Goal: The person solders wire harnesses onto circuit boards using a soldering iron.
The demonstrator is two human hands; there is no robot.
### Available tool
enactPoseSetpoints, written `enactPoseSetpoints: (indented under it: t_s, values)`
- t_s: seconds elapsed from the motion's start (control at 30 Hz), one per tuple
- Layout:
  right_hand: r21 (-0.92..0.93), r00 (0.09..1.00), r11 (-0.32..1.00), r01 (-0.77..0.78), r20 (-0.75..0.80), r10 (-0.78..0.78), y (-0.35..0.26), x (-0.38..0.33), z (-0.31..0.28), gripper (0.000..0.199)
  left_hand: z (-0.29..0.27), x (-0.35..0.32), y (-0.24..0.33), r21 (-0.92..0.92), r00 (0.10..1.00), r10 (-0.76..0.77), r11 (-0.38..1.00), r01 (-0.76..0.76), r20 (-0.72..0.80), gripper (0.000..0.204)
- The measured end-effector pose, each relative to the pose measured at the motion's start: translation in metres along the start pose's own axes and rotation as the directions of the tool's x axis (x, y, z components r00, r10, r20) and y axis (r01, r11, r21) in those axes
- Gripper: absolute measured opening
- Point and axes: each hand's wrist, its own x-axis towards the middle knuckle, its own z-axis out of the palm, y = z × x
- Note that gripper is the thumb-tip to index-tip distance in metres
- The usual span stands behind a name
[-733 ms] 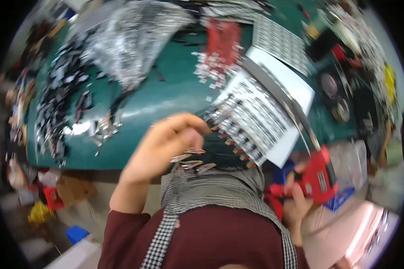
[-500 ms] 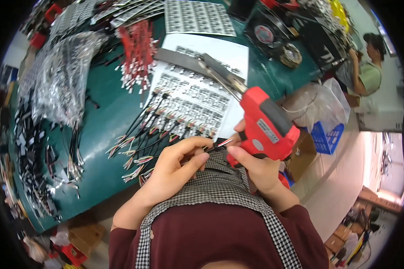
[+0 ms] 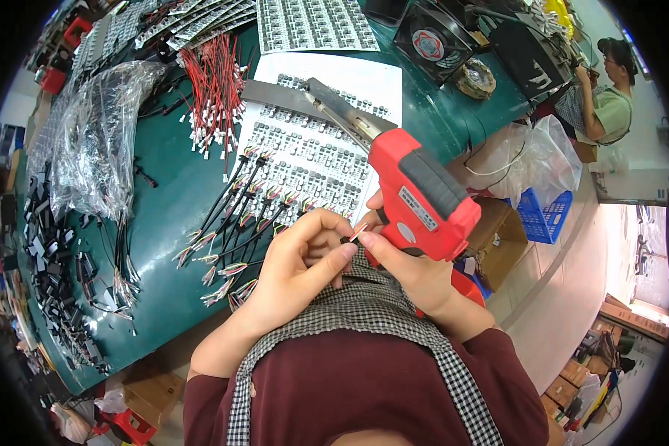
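My left hand [image 3: 293, 264] is closed, with thumb and finger pinching a short black cable [image 3: 354, 236] near its stripped-back end. My right hand [image 3: 416, 275] grips a red and black soldering gun [image 3: 424, 197], while its thumb and fingertip also touch the cable's thin coloured wires. The gun's metal tip [image 3: 338, 108] points up and left, above a panel of small circuit boards [image 3: 334, 152] and a grey metal strip [image 3: 275, 97]. Several black cables [image 3: 234, 215] lie along the panel's lower left side, their coloured wires at the boards. My fingers partly hide the held cable.
On the green table [image 3: 160, 215] lie red wires with white plugs [image 3: 215, 97], a clear plastic bag [image 3: 97, 141] and black connector pieces [image 3: 59, 275]. A fan [image 3: 431, 41] stands at the back right. Beyond the table's right edge are a blue basket [image 3: 543, 215] and another person [image 3: 609, 97].
My right hand and the soldering gun have shifted left, bringing the fingertips of both hands together at the wire ends. The fanned coloured wires are now more covered. The view has shifted slightly.
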Motion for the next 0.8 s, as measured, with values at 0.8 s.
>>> enactPoseSetpoints:
  t_s: [0.8]
  values:
    - [-0.026, 0.996, 0.996, 0.088, -0.017, -0.088, 0.005, 0.005, 0.011, 0.031, 0.006, 0.004, -0.011, 0.307, 0.955, 0.239, 0.935, -0.179, -0.174, 0.009]
